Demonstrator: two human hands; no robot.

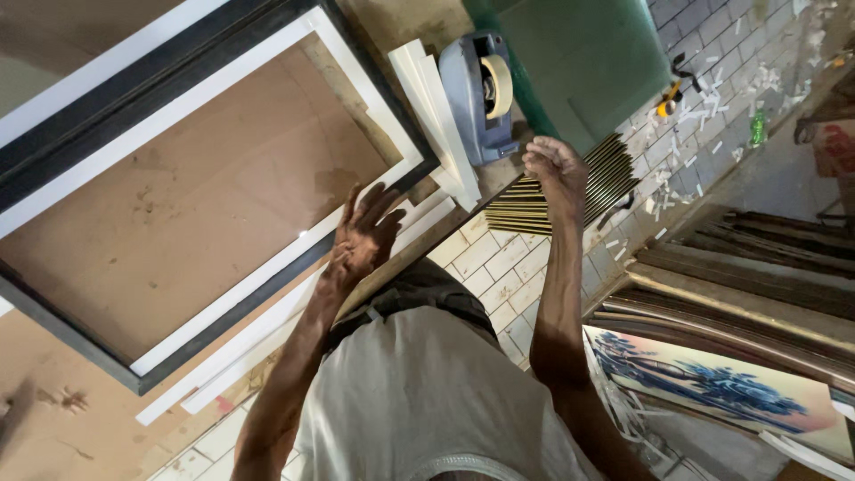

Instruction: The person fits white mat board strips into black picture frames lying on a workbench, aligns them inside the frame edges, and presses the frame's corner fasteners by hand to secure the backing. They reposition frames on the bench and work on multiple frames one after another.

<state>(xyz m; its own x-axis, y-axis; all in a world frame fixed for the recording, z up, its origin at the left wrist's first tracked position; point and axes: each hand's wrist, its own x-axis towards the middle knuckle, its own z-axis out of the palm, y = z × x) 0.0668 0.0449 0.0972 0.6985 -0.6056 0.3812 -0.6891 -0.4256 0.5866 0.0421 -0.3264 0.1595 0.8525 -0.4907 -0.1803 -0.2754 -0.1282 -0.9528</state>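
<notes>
Dark-edged, white-bordered brown frame (178,205)

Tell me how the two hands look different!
The left hand lies flat with fingers spread on the picture frame; the right hand is curled into a loose fist. The left hand rests on the bench, the right hand is by the stacked mouldings beyond the bench edge. Both hold nothing.

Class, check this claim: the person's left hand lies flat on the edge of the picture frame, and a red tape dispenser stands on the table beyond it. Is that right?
Not quite. The head view shows the tape dispenser is blue-grey, not red. The rest holds: the left hand lies flat on the edge of the picture frame, with the dispenser on the table beyond it.
</notes>
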